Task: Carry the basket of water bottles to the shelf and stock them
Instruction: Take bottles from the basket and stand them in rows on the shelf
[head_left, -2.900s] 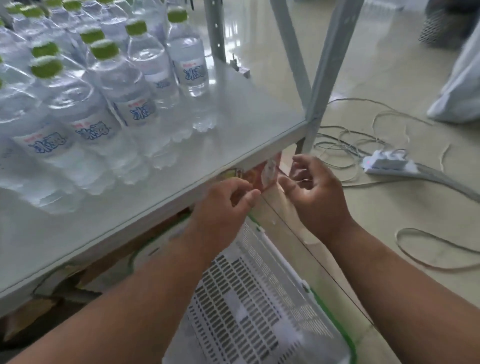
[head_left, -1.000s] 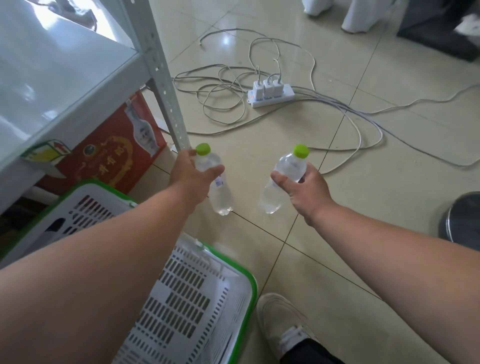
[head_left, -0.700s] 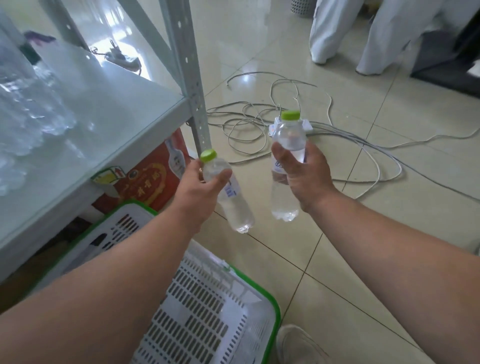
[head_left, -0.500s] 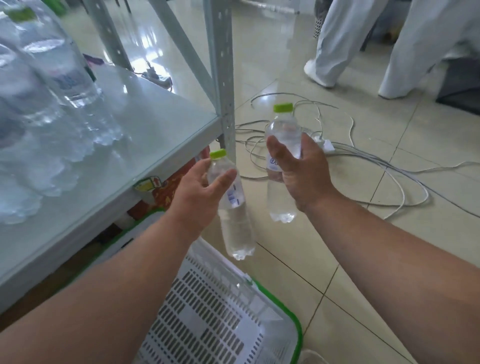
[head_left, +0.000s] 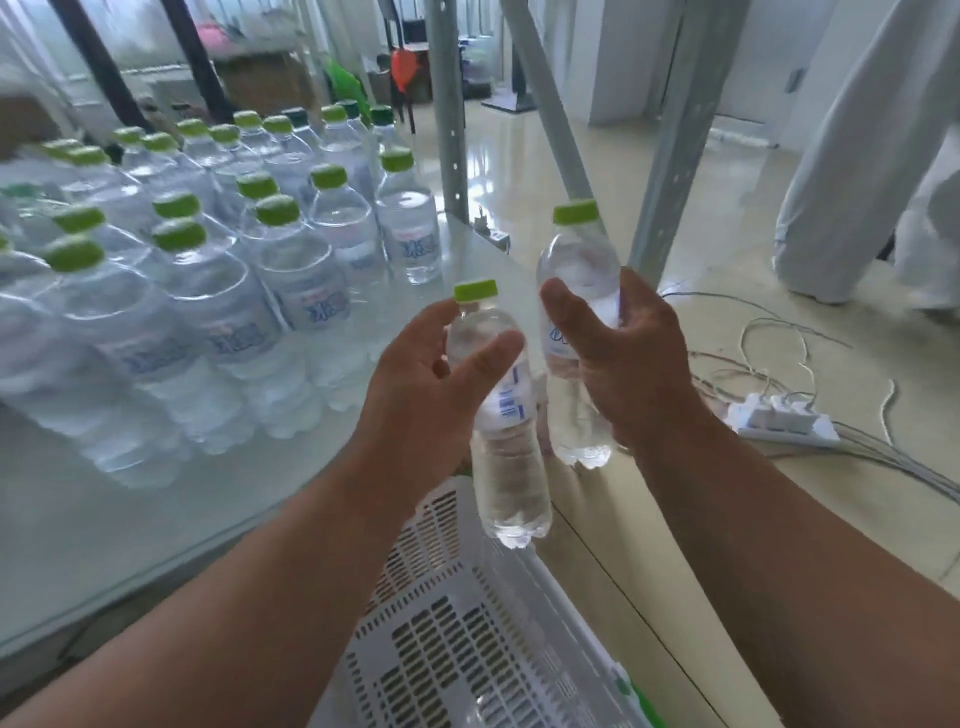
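Note:
My left hand (head_left: 421, 395) grips a clear water bottle (head_left: 506, 467) with a green cap, held upright just off the shelf's front right corner. My right hand (head_left: 631, 364) holds a second green-capped bottle (head_left: 576, 260) upright and a little higher, right beside the first. The pale shelf board (head_left: 182, 525) carries several rows of the same bottles (head_left: 291, 280) across its left and back. The white slotted basket (head_left: 467, 639) with a green rim sits on the floor below my forearms; no bottle shows in the visible part.
Grey metal shelf posts (head_left: 670, 140) rise just behind the right-hand bottle. A white power strip (head_left: 779, 423) and loose cables lie on the tiled floor to the right. A person in white clothing (head_left: 878, 156) stands at the far right.
Both hands have lifted their bottles from low over the floor up to shelf height. My view has swung up and left, bringing the stocked rows of bottles into sight.

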